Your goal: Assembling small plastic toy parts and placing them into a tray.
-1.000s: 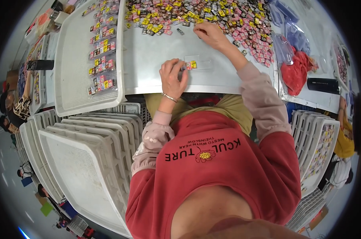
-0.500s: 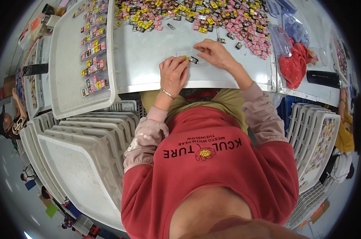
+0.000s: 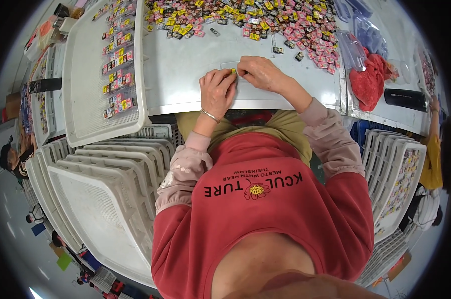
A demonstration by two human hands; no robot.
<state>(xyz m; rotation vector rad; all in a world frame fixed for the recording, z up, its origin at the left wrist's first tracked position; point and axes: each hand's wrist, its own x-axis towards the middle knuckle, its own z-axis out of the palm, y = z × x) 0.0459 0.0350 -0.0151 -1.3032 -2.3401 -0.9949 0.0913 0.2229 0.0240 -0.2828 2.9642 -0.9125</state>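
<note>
Step in hand, by look: working 1 small yellow piece (image 3: 232,72) between both hands at near edge of white table (image 3: 185,74). Left hand (image 3: 217,92) curled, fingertips pinching piece; right hand (image 3: 258,74) closed on it from right. Next move likely calls for fine fingertip control. Counts: 2 hands, 1 held piece, 1 far pile of small coloured pieces (image 3: 265,20) too many to count, 1 white tray (image 3: 93,74) at left, 1 red cloth (image 3: 369,82) at right

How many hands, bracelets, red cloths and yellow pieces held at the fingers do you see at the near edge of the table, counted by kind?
Hands: 2 (left hand, right hand)
Bracelet: 1
Red cloth: 1
Yellow piece at the fingers: 1
Total: 5
</note>
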